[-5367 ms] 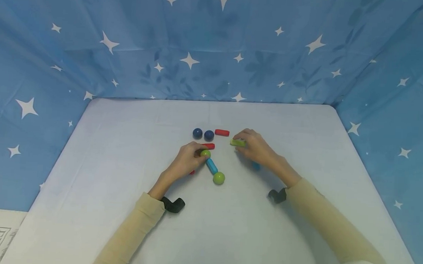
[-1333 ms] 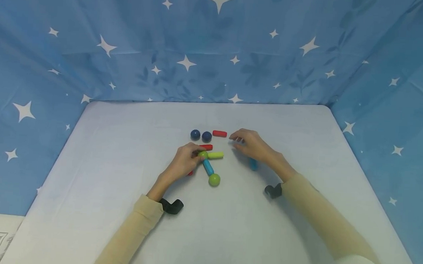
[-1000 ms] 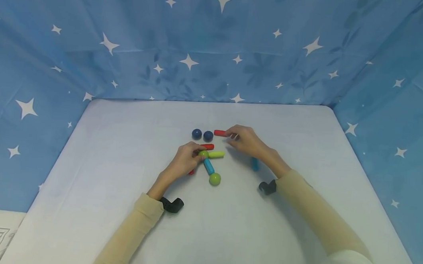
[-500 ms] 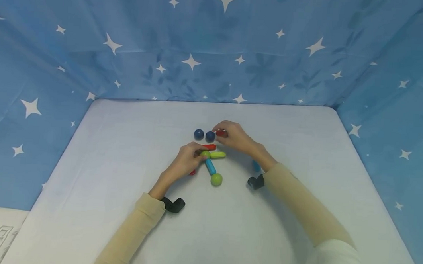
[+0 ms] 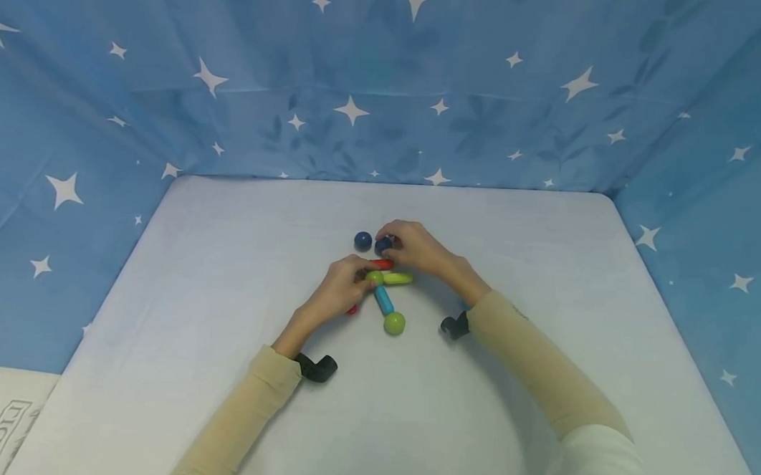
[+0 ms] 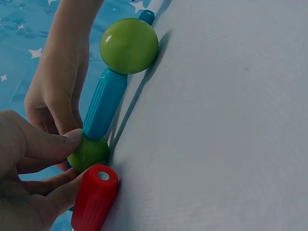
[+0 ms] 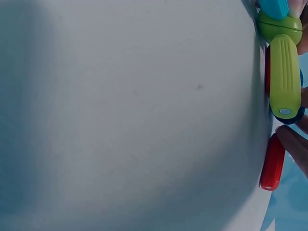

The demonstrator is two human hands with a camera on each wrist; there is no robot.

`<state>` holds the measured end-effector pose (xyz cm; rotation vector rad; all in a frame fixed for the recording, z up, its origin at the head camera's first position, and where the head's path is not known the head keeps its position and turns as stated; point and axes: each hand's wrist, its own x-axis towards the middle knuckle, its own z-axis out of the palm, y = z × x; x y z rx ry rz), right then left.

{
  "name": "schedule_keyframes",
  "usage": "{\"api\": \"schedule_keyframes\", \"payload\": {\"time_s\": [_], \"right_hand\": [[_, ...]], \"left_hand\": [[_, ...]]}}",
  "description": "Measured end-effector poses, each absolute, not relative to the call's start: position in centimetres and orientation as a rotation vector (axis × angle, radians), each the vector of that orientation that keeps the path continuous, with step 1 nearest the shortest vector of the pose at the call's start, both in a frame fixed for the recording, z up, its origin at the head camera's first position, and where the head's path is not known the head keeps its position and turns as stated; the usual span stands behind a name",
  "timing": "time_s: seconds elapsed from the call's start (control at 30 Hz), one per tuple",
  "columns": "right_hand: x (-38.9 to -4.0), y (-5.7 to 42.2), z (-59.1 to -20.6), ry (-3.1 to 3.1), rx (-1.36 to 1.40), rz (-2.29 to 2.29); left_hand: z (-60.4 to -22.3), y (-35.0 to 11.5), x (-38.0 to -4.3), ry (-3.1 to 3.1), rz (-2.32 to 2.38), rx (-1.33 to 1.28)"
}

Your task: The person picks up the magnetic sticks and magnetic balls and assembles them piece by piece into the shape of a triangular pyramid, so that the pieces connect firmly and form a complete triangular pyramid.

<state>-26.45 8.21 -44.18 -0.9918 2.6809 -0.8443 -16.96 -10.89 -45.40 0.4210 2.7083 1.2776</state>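
Note:
My left hand (image 5: 341, 286) pinches a small green ball (image 6: 89, 153) between thumb and fingers. Joined to that ball are a blue toy rod (image 5: 384, 300), with a second green ball (image 5: 395, 323) at its near end, and a yellow-green rod (image 7: 285, 77) pointing right. Farther back, my right hand (image 5: 421, 250) has its thumb and fingertips round a dark blue ball (image 5: 383, 245). A second dark blue ball (image 5: 363, 241) sits just left of it. One red rod (image 5: 382, 264) lies between the hands; another red rod (image 7: 273, 163) is hidden behind my right hand in the head view.
A further red rod (image 5: 352, 310) peeks out beside my left hand. Part of a blue rod (image 5: 464, 306) shows under my right wrist. Black mounts (image 5: 318, 368) stick out from both wrists. A starry blue curtain (image 5: 359, 143) borders the white table (image 5: 371, 423).
My right hand has brought the yellow-green rod to the green ball and let go. It has then moved left, over the back red rod, to the dark blue ball. My left hand keeps its hold.

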Motion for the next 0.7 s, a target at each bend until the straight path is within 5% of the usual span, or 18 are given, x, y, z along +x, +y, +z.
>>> {"api": "schedule_keyframes", "payload": {"time_s": [0.7], "right_hand": [[-24.6, 10.9, -43.5, 2.698, -1.061, -0.869]], "left_hand": [[-45.4, -10.8, -17.0, 2.701, 1.282, 0.395]]}}
